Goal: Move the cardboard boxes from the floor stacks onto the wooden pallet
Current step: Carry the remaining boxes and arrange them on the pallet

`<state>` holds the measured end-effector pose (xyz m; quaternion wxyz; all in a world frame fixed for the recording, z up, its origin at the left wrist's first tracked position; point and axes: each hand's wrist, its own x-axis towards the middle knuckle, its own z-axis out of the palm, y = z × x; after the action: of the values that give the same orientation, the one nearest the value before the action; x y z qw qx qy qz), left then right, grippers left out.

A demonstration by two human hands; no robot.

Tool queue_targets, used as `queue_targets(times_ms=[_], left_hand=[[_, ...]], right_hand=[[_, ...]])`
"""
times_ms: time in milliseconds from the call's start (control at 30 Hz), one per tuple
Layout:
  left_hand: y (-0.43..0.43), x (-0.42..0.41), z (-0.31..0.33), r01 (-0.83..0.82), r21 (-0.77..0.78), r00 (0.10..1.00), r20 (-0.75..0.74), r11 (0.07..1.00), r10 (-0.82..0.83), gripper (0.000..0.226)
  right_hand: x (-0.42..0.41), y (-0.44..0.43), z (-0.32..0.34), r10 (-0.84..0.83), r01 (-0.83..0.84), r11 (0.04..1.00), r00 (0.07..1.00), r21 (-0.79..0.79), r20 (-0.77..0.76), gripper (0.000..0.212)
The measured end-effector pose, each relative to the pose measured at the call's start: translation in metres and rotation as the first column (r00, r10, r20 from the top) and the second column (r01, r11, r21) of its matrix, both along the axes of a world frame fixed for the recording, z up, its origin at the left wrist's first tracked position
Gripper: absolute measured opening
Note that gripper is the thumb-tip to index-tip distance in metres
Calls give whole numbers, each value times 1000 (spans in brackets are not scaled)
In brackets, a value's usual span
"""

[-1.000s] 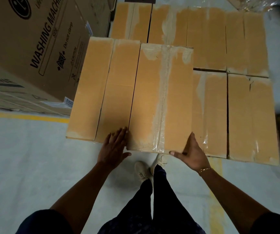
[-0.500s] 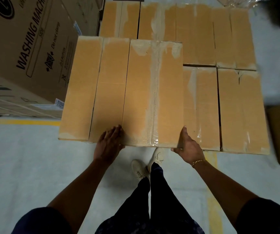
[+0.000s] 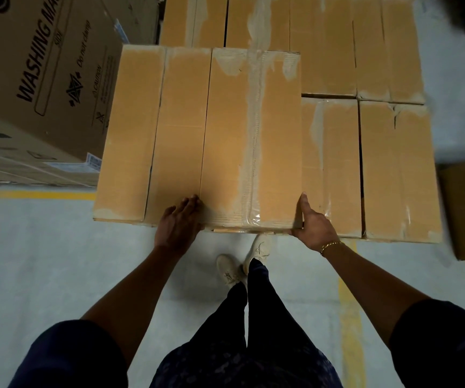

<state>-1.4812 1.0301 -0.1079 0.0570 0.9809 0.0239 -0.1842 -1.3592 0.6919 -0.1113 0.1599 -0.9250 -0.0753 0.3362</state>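
Little has moved: both hands have only settled at the near corners of the taped box (image 3: 227, 135). It lies at 12 o'clock on lower boxes (image 3: 333, 166), touching a neighbour box (image 3: 180, 127) at its 9 o'clock. Left hand (image 3: 176, 225) rests flat on top; right hand (image 3: 314, 228) grasps the corner, thumb up. A washing-machine carton (image 3: 43, 79) stands at 10 o'clock.

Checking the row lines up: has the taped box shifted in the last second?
Yes. The taped box has slid forward: its far edge, earlier lagging behind the neighbouring box on its left, is now nearly level with it.
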Motion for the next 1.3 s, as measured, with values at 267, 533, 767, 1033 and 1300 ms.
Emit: queue_targets(times_ms=[267, 533, 767, 1033, 1300], left_hand=[[-4, 4, 3, -2, 7, 1000, 15, 1000, 1, 67], [-2, -5, 4, -23, -36, 995, 101, 999, 27, 64], [0, -9, -1, -43, -83, 993, 105, 996, 52, 57], [-3, -11, -2, -50, -88, 986, 157, 995, 63, 55], [-4, -15, -4, -17, -94, 986, 166, 995, 33, 58]], right_hand=[[5, 1, -2, 4, -3, 1000, 1000, -15, 20, 119], [1, 1, -2, 9, -8, 1000, 999, -17, 32, 115], [-2, -1, -7, -11, 11, 1000, 999, 0, 33, 114], [-3, -9, -11, -17, 15, 998, 999, 67, 27, 110], [-6, -14, -12, -20, 17, 994, 999, 110, 29, 109]])
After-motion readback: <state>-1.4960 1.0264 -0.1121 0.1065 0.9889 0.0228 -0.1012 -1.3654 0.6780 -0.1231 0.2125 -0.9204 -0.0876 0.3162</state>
